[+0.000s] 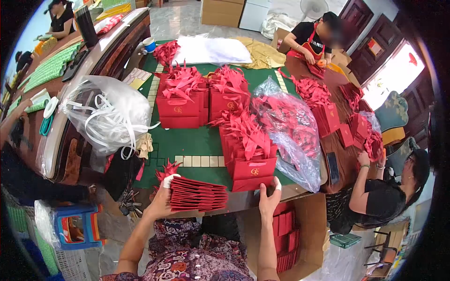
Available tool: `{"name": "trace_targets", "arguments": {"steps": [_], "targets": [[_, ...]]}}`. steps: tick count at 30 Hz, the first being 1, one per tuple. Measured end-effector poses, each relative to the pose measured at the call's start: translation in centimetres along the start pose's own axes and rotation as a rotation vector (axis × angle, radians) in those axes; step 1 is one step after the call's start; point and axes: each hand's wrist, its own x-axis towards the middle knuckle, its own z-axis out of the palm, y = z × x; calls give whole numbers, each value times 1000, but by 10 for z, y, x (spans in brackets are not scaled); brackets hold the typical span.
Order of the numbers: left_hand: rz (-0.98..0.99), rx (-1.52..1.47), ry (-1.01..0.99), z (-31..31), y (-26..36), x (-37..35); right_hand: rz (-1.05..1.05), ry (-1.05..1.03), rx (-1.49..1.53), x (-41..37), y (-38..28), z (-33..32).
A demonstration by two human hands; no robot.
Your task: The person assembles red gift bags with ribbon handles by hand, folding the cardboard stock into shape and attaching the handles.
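My left hand [161, 201] is wrapped round the left end of a stack of folded red bags [198, 195] at the table's front edge. My right hand [269, 199] has its thumb and fingers apart, at the lower right corner of a standing red gift bag [254, 175]; whether it touches the bag I cannot tell. White coverings show on fingertips of both hands. Behind that front bag stand more red bags with ribbon handles. Two further groups of red bags [178, 112] [226, 102] stand farther back on the green table top [197, 145].
A clear plastic bag of red ribbons [295, 126] lies right of the bags, a bag of white straps [105, 114] left. An open carton [311, 234] holding red bags stands below my right hand. Co-workers [307, 42] [389, 187] sit at the right side.
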Motion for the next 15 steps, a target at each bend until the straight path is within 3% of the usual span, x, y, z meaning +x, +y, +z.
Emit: {"name": "trace_targets", "arguments": {"steps": [3, 5, 7, 10, 12, 14, 15], "targets": [[28, 30, -4, -1, 3, 2, 16, 2, 105, -3, 1, 2], [47, 62, 3, -3, 9, 3, 63, 69, 455, -9, -13, 0], [-62, -152, -26, -4, 15, 4, 58, 5, 475, -18, -19, -11], [-40, -125, -17, -2, 8, 1, 4, -71, 443, -27, -52, -24], [-49, -139, -7, -1, 5, 0, -299, -96, 291, -26, -77, -29], [-10, -115, -8, -1, 6, 0, -232, -136, 407, -14, -121, -23], [-8, -106, -6, -2, 10, 2, -400, -158, 366, -5, -135, -18]]}}
